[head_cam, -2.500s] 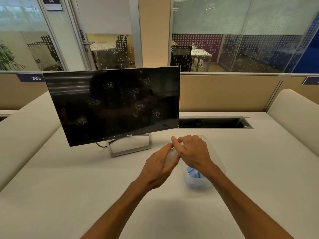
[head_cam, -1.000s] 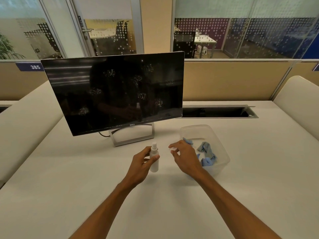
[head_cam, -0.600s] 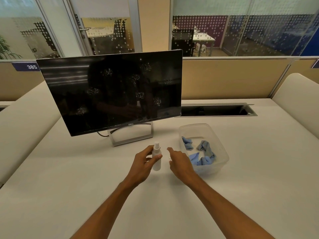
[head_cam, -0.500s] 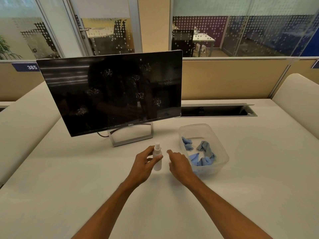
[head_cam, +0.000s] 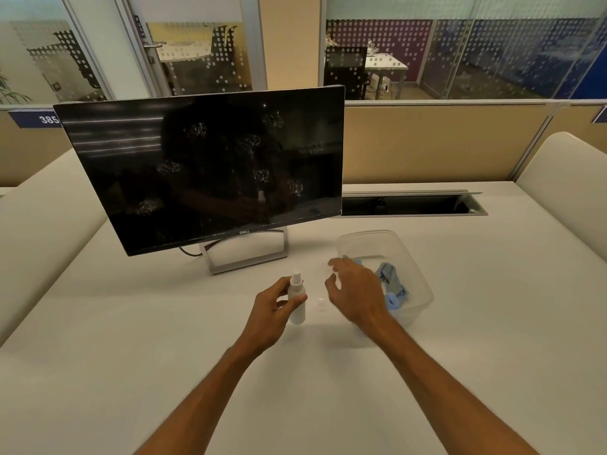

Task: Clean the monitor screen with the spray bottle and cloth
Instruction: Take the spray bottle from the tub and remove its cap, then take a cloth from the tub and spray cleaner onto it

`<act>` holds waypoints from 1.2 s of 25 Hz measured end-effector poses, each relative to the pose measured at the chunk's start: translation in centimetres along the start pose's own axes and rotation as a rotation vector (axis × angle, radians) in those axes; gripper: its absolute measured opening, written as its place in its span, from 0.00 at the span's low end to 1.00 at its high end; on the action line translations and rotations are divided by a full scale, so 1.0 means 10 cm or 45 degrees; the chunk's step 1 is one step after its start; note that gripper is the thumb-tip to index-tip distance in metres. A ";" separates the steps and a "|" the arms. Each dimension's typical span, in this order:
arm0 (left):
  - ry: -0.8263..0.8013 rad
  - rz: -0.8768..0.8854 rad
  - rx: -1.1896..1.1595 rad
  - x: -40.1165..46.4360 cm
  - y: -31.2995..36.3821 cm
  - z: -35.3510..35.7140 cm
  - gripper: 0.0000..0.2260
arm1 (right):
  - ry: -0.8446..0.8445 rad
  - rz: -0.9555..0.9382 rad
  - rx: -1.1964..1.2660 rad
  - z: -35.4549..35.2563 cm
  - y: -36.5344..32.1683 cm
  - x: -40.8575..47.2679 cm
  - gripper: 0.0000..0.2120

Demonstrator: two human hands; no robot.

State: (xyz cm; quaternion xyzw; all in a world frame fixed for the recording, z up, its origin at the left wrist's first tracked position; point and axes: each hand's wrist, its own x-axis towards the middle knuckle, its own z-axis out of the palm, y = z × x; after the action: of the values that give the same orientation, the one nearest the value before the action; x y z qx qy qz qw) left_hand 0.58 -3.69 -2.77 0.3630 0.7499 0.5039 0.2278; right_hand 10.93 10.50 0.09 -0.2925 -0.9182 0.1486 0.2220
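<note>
My left hand (head_cam: 274, 315) has its fingers and thumb curled around the white spray bottle (head_cam: 297, 300), holding it upright with its base on the desk (head_cam: 131, 356); my right hand (head_cam: 356, 293) hangs just beside it with loose, spread fingers (head_cam: 335, 262) that grip nothing.

The desk is broad and pale, running out under both my forearms. Cushioned cream side panels flank it, and a tan partition (head_cam: 427, 142) closes off the far edge, with glass walls dotted in white behind that. A blue tag reading 385 (head_cam: 36, 119) sits on the partition at the left.

The monitor (head_cam: 203, 172) stands on the far left part of the desk, turned slightly toward me on its open silver stand (head_cam: 246, 254). Its dark screen is off and carries several pale speckled patches across the middle. A long cable slot (head_cam: 410, 205) lies open in the desk to the right of the screen.

Nearer me, right of the stand, sits a clear plastic tub (head_cam: 417, 277). The blue cloth (head_cam: 392, 284) lies crumpled inside it, partly hidden by my right hand, which hovers over the tub's near-left corner.

Between the bottle and my right hand, a small clear cap (head_cam: 321, 303) rests on the desk, hard to make out against the surface. The bottle's nozzle is bare.
</note>
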 end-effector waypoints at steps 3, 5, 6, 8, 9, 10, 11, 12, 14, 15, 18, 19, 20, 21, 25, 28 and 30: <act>0.006 -0.003 0.001 0.00 0.03 0.01 0.17 | -0.089 0.006 0.273 -0.10 0.16 0.04 0.15; 0.020 0.012 0.005 0.03 0.12 0.04 0.16 | -0.320 -0.007 0.430 -0.13 0.16 -0.03 0.21; 0.031 0.019 0.002 0.05 0.17 0.06 0.15 | -0.420 -0.009 0.462 -0.12 0.14 -0.07 0.25; 0.043 0.051 -0.006 0.09 0.28 0.09 0.12 | -0.486 0.025 0.518 -0.07 0.11 -0.15 0.30; 0.045 0.070 -0.007 0.12 0.33 0.11 0.11 | -0.453 0.053 0.566 -0.05 0.10 -0.17 0.31; 0.054 0.085 -0.012 0.15 0.38 0.14 0.11 | -0.392 0.076 0.620 -0.03 0.09 -0.18 0.31; 0.071 0.093 -0.016 0.18 0.41 0.17 0.11 | -0.320 0.085 0.667 -0.02 0.09 -0.17 0.29; 0.094 0.099 -0.017 0.21 0.45 0.19 0.12 | -0.255 0.086 0.701 -0.03 0.10 -0.15 0.27; 0.118 0.112 -0.004 0.30 0.53 0.22 0.11 | -0.168 0.088 0.746 -0.09 0.13 -0.11 0.25; 0.115 0.120 -0.003 0.35 0.57 0.23 0.10 | -0.146 0.093 0.758 -0.13 0.16 -0.09 0.25; 0.136 0.116 -0.113 0.57 0.64 0.29 0.12 | -0.082 0.146 0.752 -0.28 0.27 -0.05 0.26; 0.155 0.112 -0.115 0.66 0.64 0.33 0.14 | -0.054 0.171 0.748 -0.33 0.31 -0.04 0.26; 0.167 0.115 -0.064 0.75 0.63 0.38 0.14 | -0.025 0.198 0.747 -0.38 0.37 -0.03 0.26; 0.159 0.127 0.028 0.83 0.62 0.44 0.14 | 0.004 0.221 0.746 -0.44 0.43 -0.02 0.25; -0.044 0.190 0.351 1.10 0.63 0.72 0.11 | 0.093 0.274 0.731 -0.64 0.71 0.01 0.26; -0.175 0.262 0.609 1.24 0.65 0.91 0.11 | 0.124 0.332 0.709 -0.70 0.89 0.01 0.26; -0.315 0.343 0.944 1.35 0.66 1.02 0.13 | 0.149 0.364 0.693 -0.72 1.01 0.01 0.25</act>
State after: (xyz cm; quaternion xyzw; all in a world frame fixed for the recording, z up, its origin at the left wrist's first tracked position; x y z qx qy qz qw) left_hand 1.30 14.29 -0.33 0.5732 0.7934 0.1774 0.1021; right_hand 19.18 19.53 2.21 -0.3565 -0.7799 0.4016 0.3215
